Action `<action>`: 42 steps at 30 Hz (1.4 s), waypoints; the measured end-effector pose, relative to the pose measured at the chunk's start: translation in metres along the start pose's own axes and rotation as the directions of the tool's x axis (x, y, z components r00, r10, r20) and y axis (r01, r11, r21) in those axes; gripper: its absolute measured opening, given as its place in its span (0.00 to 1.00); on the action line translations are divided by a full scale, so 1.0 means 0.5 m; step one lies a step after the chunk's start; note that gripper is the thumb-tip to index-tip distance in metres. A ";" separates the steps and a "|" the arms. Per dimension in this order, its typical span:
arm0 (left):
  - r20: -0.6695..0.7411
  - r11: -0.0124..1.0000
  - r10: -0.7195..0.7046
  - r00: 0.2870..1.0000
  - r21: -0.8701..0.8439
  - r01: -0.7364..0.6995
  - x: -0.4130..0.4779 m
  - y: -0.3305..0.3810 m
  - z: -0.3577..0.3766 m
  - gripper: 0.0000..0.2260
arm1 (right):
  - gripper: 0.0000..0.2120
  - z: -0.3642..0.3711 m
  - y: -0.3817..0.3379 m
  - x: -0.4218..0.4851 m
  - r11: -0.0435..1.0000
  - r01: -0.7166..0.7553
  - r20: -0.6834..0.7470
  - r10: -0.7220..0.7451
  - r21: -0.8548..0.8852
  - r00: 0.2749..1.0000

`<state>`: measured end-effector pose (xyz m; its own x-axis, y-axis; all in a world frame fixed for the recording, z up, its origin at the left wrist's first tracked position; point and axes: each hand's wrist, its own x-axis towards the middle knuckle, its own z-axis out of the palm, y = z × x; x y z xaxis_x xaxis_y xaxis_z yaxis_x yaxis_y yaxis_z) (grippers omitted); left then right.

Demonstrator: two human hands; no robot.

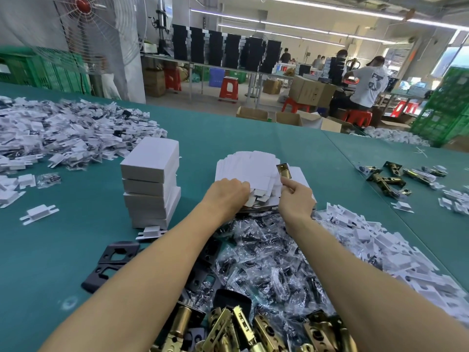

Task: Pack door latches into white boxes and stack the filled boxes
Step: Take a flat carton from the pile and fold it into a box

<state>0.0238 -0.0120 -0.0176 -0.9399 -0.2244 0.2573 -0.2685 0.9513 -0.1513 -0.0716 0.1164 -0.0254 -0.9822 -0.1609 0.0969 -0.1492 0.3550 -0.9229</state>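
Note:
My right hand [295,196] holds a brass door latch [283,170] upright, its face plate pointing up. My left hand [227,193] rests with curled fingers on the near edge of a pile of flat, unfolded white boxes [243,168] and grips one of them. To the left stands a stack of several closed white boxes [151,184]. More brass latches [241,331] lie heaped at the near table edge between my forearms.
The green table [228,138] carries clear bags of black screws [269,262], black strike plates [114,260], white card inserts at the right [380,245] and far left [63,128], and loose latches [388,177] at the far right. Seated workers [368,85] and cartons are beyond.

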 end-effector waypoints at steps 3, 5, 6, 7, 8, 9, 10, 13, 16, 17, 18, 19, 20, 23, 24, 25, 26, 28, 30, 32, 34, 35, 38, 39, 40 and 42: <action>-0.019 0.995 -0.079 0.997 -0.068 0.077 -0.005 0.008 -0.002 0.12 | 0.19 0.003 -0.011 -0.005 0.998 0.055 -0.025 -0.055 -0.012 0.998; -0.050 0.983 -0.136 0.989 -0.132 0.129 -0.003 0.012 -0.004 0.13 | 0.19 0.011 -0.021 -0.010 0.991 0.114 -0.016 -0.116 -0.065 0.993; -0.063 0.975 -0.163 0.985 -0.162 0.151 -0.004 0.014 -0.005 0.14 | 0.19 0.017 -0.025 -0.013 0.982 0.151 -0.008 -0.153 -0.116 0.988; -0.068 0.967 -0.188 0.980 -0.189 0.172 -0.006 0.017 -0.007 0.14 | 0.18 0.023 -0.028 -0.016 0.966 0.189 -0.003 -0.192 -0.177 0.981; -0.072 0.957 -0.214 0.974 -0.216 0.194 -0.009 0.019 -0.008 0.15 | 0.18 0.029 -0.031 -0.018 0.948 0.219 0.001 -0.225 -0.231 0.974; -0.073 0.944 -0.244 0.967 -0.248 0.220 -0.012 0.021 -0.010 0.15 | 0.17 0.034 -0.034 -0.018 0.935 0.234 0.001 -0.242 -0.265 0.970; -0.071 0.924 -0.284 0.956 -0.288 0.253 -0.013 0.022 -0.011 0.13 | 0.17 0.037 -0.037 -0.017 0.930 0.233 -0.001 -0.243 -0.284 0.970; -0.081 0.808 -0.431 0.899 -0.478 0.345 -0.011 0.017 -0.017 0.07 | 0.14 0.038 -0.038 -0.007 0.899 0.212 0.015 -0.223 -0.383 0.975; -0.095 0.774 -0.448 0.889 -0.540 0.332 -0.011 0.010 -0.029 0.07 | 0.17 0.044 -0.032 -0.006 0.797 0.311 0.119 -0.293 -0.518 0.949; -0.106 0.781 -0.433 0.895 -0.540 0.314 -0.016 0.010 -0.032 0.07 | 0.19 0.047 -0.030 -0.008 0.760 0.354 0.159 -0.320 -0.545 0.934; -0.120 0.790 -0.418 0.900 -0.537 0.296 -0.022 0.008 -0.033 0.07 | 0.19 0.050 -0.030 -0.010 0.738 0.386 0.194 -0.337 -0.554 0.921; -0.138 0.798 -0.411 0.901 -0.532 0.282 -0.027 0.005 -0.032 0.07 | 0.19 0.052 -0.032 -0.012 0.734 0.406 0.224 -0.339 -0.544 0.914; -0.156 0.802 -0.415 0.896 -0.527 0.280 -0.032 0.000 -0.030 0.07 | 0.18 0.053 -0.035 -0.014 0.737 0.416 0.254 -0.330 -0.533 0.909; -0.234 0.821 -0.447 0.863 -0.491 0.292 -0.046 -0.013 -0.034 0.08 | 0.15 0.043 -0.047 -0.010 0.740 0.433 0.366 -0.267 -0.515 0.892; -0.278 0.839 -0.440 0.854 -0.466 0.280 -0.052 -0.015 -0.039 0.08 | 0.16 0.036 -0.055 -0.009 0.744 0.428 0.398 -0.235 -0.514 0.887; -0.336 0.865 -0.415 0.846 -0.434 0.252 -0.060 -0.015 -0.044 0.09 | 0.17 0.028 -0.065 -0.011 0.742 0.418 0.409 -0.211 -0.524 0.888; -0.398 0.897 -0.368 0.840 -0.390 0.208 -0.070 -0.013 -0.050 0.09 | 0.19 0.020 -0.076 -0.017 0.753 0.394 0.386 -0.201 -0.527 0.900; -0.502 0.954 -0.230 0.834 -0.286 0.091 -0.094 -0.007 -0.062 0.09 | 0.28 0.004 -0.101 -0.023 0.902 0.233 0.259 -0.143 -0.363 0.955; -0.615 0.987 -0.065 0.786 -0.154 -0.038 -0.112 -0.003 -0.064 0.10 | 0.37 -0.011 -0.129 -0.029 0.995 -0.093 0.234 0.082 0.038 0.969; -0.648 0.977 0.115 0.753 -0.064 -0.205 -0.127 0.007 -0.063 0.09 | 0.30 -0.032 -0.140 -0.037 0.942 -0.236 0.291 0.163 0.237 0.943; -0.613 0.946 0.201 0.764 -0.080 -0.313 -0.146 0.023 -0.073 0.12 | 0.09 -0.049 -0.137 -0.050 0.971 -0.128 0.259 0.073 0.202 0.963; -0.567 0.949 0.151 0.810 -0.146 -0.279 -0.155 0.032 -0.081 0.18 | 0.04 -0.056 -0.129 -0.057 0.981 -0.064 0.243 0.019 0.181 0.970; -0.207 0.860 -0.211 0.955 -0.503 0.081 -0.170 0.052 -0.114 0.44 | 0.10 -0.081 -0.119 -0.097 0.953 -0.004 0.321 -0.098 0.304 0.942; -0.088 0.769 -0.282 0.955 -0.616 0.170 -0.172 0.056 -0.124 0.51 | 0.10 -0.089 -0.119 -0.117 0.936 -0.002 0.374 -0.139 0.351 0.917; -0.017 0.688 -0.313 0.950 -0.693 0.215 -0.174 0.059 -0.133 0.55 | 0.09 -0.096 -0.120 -0.138 0.925 0.004 0.431 -0.180 0.379 0.884; 0.010 0.596 -0.345 0.939 -0.770 0.227 -0.179 0.067 -0.146 0.57 | 0.06 -0.109 -0.125 -0.178 0.913 0.027 0.535 -0.262 0.406 0.803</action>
<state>0.1141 0.0554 0.0239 -0.7916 -0.5408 0.2845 -0.2111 0.6790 0.7031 0.0188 0.1589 0.0440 -0.6890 -0.7147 0.1201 -0.1166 -0.0543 -0.9917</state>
